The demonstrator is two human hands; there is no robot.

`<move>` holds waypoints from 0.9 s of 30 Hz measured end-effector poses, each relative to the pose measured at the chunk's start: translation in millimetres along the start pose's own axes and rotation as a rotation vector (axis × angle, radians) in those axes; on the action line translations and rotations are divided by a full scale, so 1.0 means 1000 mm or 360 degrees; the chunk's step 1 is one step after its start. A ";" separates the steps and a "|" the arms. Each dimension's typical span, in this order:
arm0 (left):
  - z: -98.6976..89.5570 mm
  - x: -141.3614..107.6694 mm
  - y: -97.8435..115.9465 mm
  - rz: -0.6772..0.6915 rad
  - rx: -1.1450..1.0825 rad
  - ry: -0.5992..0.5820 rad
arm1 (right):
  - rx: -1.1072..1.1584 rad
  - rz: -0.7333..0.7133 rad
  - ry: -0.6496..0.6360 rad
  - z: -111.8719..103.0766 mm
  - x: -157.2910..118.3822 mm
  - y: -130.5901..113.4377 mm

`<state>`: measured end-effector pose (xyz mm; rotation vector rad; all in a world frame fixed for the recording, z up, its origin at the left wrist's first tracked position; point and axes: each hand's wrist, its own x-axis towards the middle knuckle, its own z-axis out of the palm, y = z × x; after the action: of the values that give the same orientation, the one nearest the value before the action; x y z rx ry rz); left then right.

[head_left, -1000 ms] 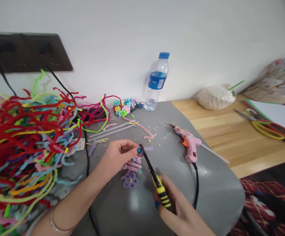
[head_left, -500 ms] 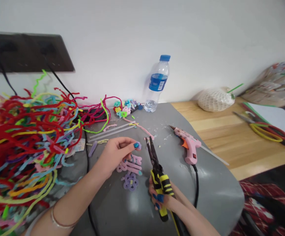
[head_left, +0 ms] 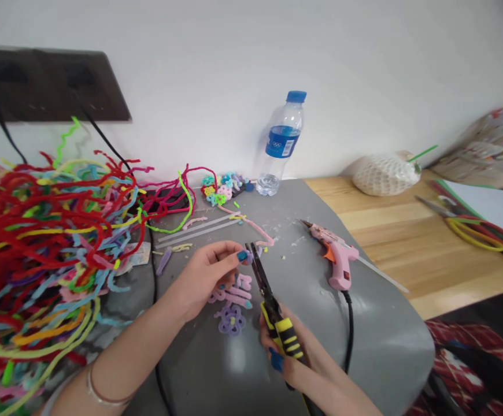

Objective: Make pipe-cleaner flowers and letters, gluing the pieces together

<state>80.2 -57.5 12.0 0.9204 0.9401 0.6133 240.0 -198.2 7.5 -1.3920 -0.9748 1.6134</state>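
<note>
My left hand (head_left: 217, 264) pinches a small purple pipe-cleaner piece (head_left: 248, 257) between thumb and forefinger. My right hand (head_left: 287, 353) is wrapped round the yellow and black handles of long-nose pliers (head_left: 270, 300). Their jaws stand slightly apart, with the tips right beside the purple piece; I cannot tell whether they touch it. Below my left hand lie pink pipe-cleaner shapes (head_left: 237, 296), partly hidden by the fingers. A purple pipe-cleaner flower (head_left: 232, 320) with a yellow centre rests on the grey table just in front of them.
A pink glue gun (head_left: 337, 254) lies to the right, its black cord running forward. Tangled pipe cleaners (head_left: 52, 242) heap up on the left. Behind are glue sticks (head_left: 199, 230), small colourful flowers (head_left: 223, 188) and a water bottle (head_left: 281, 144). Scissors (head_left: 472, 228) lie on the wooden surface.
The pliers have moved left and slightly up, bringing their tips from a gap away to right beside the purple piece. My left hand keeps its pinch almost in place.
</note>
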 end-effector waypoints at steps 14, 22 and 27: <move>-0.003 -0.002 0.003 0.0076 0.0342 0.0131 | -0.0154 -0.0102 0.0046 0.003 0.002 0.003; -0.004 -0.002 0.001 0.0081 0.0397 0.0139 | -0.0303 -0.0121 0.0164 0.004 0.007 0.005; -0.006 -0.003 0.004 0.0130 0.0353 0.0112 | -0.0290 -0.0005 0.0196 -0.002 0.005 0.007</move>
<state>73.6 -55.4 15.0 1.1455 1.0526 0.6222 240.8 -196.4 -1.3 -1.5913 -1.0709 1.4468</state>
